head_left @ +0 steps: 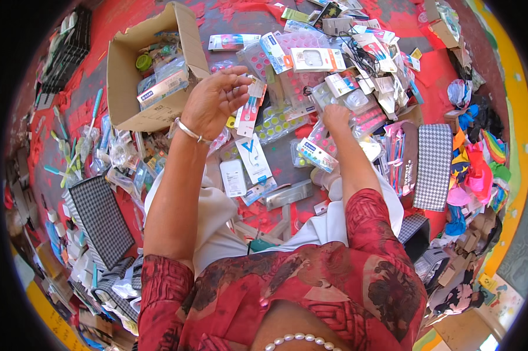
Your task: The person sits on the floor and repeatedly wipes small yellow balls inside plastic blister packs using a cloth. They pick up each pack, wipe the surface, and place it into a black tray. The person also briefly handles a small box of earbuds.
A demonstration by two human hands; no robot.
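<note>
patchy red floor (97, 50) lies under packages (280, 120), left hand (220, 99) loosely open, right hand (336, 119) bent, its hold unclear.

The big box (119, 82) is brown. The floor (103, 26) is red and grey. One flat pack (281, 124) has yellow-green dots, and the card (253, 161) is white and blue. The top (299, 284) is red with dark shapes (the beads (299, 337) are white, like the trousers (214, 234)).
</note>
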